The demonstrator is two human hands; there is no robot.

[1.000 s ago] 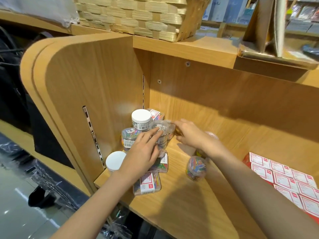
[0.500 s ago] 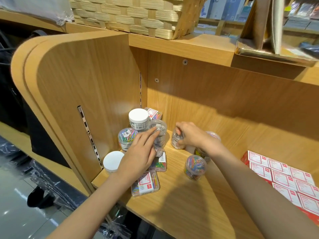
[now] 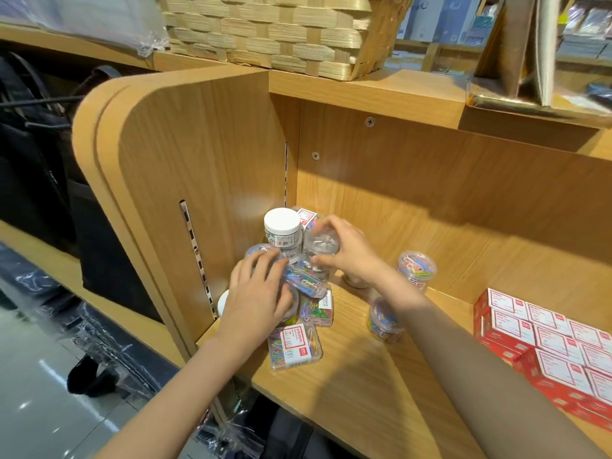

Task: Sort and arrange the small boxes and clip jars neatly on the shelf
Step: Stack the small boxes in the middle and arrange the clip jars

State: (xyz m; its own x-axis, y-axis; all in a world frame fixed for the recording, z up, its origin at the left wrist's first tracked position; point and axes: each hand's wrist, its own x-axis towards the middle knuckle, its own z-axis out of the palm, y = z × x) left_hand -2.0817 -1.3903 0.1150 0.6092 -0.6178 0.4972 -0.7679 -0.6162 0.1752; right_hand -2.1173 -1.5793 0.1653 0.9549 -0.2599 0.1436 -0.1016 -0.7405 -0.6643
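Clip jars and small clear boxes crowd the left corner of the wooden shelf point(image 3: 347, 385). My right hand point(image 3: 351, 250) grips a clear jar point(image 3: 323, 241) of silver clips beside a white-lidded jar point(image 3: 282, 226). My left hand point(image 3: 258, 299) rests on the pile, its fingers over a tipped clear box of coloured clips point(image 3: 304, 281). Two more clear boxes point(image 3: 294, 347) point(image 3: 318, 309) lie in front. One jar of coloured clips point(image 3: 416, 268) stands at the back, another point(image 3: 384, 321) lies partly under my right forearm.
Red-and-white small boxes point(image 3: 546, 339) are packed in rows at the right of the shelf. A woven basket point(image 3: 281, 34) sits on the top board. The shelf's side panel point(image 3: 198, 180) closes the left. Below left is the shop floor.
My right hand moved left from a jar further right to the clear jar beside the white-lidded one. My left hand slid down onto the pile. The camera moved closer.
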